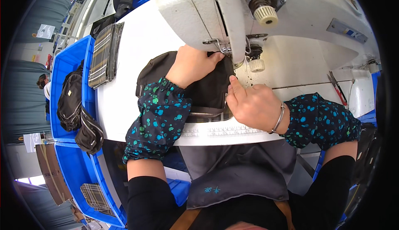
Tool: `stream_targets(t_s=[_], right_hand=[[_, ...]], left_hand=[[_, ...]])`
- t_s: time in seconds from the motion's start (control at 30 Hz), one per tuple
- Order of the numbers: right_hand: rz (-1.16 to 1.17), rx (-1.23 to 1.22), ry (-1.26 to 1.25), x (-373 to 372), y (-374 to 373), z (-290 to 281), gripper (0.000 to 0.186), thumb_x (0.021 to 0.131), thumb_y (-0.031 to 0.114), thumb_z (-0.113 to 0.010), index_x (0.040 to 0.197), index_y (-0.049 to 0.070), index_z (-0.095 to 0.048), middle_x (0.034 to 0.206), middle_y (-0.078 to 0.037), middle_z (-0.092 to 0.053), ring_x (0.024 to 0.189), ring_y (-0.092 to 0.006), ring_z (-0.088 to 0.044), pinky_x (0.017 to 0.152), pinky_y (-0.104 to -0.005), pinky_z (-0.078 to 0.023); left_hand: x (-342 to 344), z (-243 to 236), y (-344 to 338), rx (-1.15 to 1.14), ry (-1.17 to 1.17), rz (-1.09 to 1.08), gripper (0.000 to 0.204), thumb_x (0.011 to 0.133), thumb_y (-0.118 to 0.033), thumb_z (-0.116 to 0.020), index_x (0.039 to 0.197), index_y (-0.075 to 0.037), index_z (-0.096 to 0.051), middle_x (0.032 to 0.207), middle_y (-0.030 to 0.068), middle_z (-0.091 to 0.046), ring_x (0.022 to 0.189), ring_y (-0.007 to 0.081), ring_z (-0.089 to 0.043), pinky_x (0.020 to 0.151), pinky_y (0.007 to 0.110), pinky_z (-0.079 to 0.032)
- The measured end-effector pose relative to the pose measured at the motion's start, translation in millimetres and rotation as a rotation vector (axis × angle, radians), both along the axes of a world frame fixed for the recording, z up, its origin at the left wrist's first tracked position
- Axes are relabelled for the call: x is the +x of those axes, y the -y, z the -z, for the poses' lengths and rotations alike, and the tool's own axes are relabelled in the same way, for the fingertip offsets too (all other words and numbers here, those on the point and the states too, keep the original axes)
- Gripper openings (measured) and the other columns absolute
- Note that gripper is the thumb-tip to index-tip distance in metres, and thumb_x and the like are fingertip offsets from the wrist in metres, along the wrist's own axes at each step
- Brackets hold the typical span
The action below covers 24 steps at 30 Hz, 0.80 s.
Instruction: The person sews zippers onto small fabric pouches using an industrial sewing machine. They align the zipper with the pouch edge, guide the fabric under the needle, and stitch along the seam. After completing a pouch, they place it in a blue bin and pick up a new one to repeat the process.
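A black fabric pouch [203, 91] with a metal zipper [205, 114] along its near edge lies on the white sewing table, its far right part under the head of a sewing machine [195, 18]. My left hand [193, 66] rests over the pouch, thumb and fingers closed on the cloth close to the needle area; the machine head hides some fingertips. Along the right edge of the pouch, my right hand [255, 105] pinches the fabric between thumb and index finger, the other fingers curled under. Patterned sleeve covers wrap both forearms, and a bracelet circles the right wrist.
Red-handled scissors [341, 93] lie on the table at right. Folded plaid cloth [106, 55] is stacked at the left, beside a blue bin [68, 136] holding black bags [71, 99]. Another blue bin [66, 167] nearer me contains plaid pieces [96, 196]. A ruler strip [224, 132] runs along the front edge.
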State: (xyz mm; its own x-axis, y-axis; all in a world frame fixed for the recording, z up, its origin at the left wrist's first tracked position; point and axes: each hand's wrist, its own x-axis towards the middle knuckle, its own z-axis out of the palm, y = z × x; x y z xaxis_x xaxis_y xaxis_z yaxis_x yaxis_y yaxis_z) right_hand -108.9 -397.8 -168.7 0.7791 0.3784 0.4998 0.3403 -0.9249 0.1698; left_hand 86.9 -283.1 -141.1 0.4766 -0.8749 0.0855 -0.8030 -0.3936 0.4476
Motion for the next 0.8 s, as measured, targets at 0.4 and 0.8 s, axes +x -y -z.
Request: stream_targets(t_s=[0.4, 0.8], right_hand=[[0.028, 0.057, 0.012, -1, 1, 5, 0.018, 0.072, 0.015, -0.068, 0.076, -0.002, -0.069, 0.101, -0.038, -0.073, 0.046, -0.017, -0.063, 0.04, -0.0298, -0.044], [0.015, 0.126, 0.057, 7, 12, 9, 0.018, 0.074, 0.016, -0.067, 0.075, -0.001, -0.068, 0.098, -0.036, -0.072, 0.047, -0.0187, -0.063, 0.041, -0.0319, -0.046]], left_hand=[[-4, -3, 10, 0.003, -0.056, -0.043, 0.027, 0.093, -0.023, -0.076, 0.11, -0.001, -0.075, 0.102, 0.0144, -0.076, 0.096, 0.0303, -0.07, 0.087, 0.041, -0.054], [-31, -22, -23, -0.034, 0.51, -0.011, 0.025, 0.084, -0.025, -0.077, 0.105, -0.01, -0.075, 0.095, 0.0104, -0.072, 0.094, 0.0315, -0.067, 0.09, 0.045, -0.048]])
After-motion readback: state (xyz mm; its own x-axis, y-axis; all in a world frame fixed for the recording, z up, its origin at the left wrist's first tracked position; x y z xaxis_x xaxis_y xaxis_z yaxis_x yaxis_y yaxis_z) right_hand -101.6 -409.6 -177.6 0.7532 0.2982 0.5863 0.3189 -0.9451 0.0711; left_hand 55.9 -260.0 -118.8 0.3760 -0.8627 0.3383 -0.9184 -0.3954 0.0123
